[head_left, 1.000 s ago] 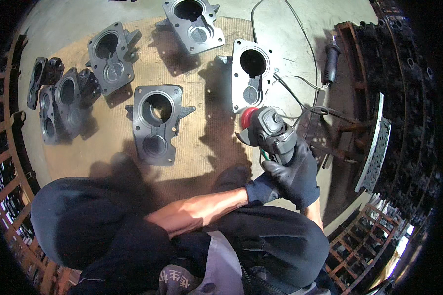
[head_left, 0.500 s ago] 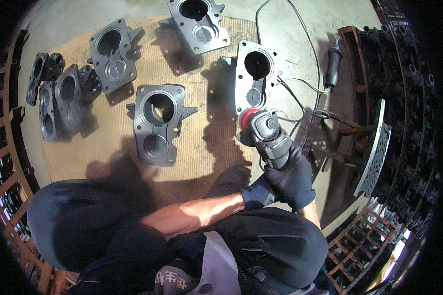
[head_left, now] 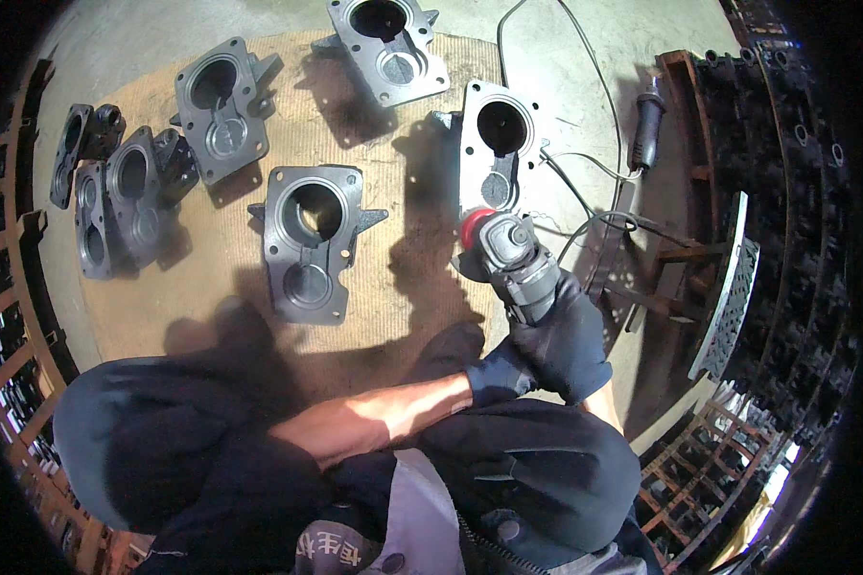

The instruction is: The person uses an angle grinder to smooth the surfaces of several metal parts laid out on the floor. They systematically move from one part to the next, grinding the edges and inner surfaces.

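Observation:
An angle grinder [head_left: 524, 264] with a red disc [head_left: 473, 228] is held in both my dark-gloved hands. My right hand [head_left: 573, 347] wraps round its body. My left hand [head_left: 504, 372] is closed at the rear of the tool beside the right one, its fingers partly hidden. The disc is at the near end of a grey metal casting [head_left: 479, 158], which has a large round bore and a smaller round recess. The grinder's head covers that near end, so I cannot tell whether the disc touches it. Another such casting [head_left: 292, 254] lies to the left.
More castings stand on the cardboard sheet [head_left: 201, 316], one at the far middle [head_left: 417, 69], another farther left [head_left: 243, 144]. A dark corded tool [head_left: 648, 129] and a cable [head_left: 599, 81] lie to the right. Racks [head_left: 14, 220] flank both sides; a pale metal strip [head_left: 729, 307] stands right.
The grinder and both my hands have shifted slightly left and away from me, along the near end of the casting. The castings stay in place.

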Tool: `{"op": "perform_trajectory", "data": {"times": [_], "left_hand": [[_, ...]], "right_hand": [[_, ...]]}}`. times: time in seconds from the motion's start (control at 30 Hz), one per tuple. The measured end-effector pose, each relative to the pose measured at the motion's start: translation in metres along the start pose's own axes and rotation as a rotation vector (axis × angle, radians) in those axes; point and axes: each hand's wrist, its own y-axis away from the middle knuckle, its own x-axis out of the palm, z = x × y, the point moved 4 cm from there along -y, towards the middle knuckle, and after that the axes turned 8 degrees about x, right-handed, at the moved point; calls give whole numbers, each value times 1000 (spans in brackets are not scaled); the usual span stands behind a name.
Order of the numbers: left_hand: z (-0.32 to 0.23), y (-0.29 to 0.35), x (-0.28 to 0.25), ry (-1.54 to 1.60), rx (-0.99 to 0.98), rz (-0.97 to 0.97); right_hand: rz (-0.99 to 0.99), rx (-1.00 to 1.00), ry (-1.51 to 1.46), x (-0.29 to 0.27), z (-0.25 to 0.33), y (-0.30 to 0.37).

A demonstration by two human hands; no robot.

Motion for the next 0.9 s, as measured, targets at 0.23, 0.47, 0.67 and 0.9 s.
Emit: {"op": "perform_trajectory", "data": {"times": [0.23, 0.47, 0.67, 0.9], "left_hand": [[-3, 1, -11, -1, 10, -32], [0, -2, 0, 53, 8, -17], [-3, -7, -9, 26, 13, -34], [1, -7, -6, 59, 20, -34]], "right_hand": [[-9, -40, 136, 9, 1, -8], [16, 45, 176, 3, -14, 2], [-29, -73, 153, 6, -5, -12], [-11, 3, 217, 1, -4, -7]]}}
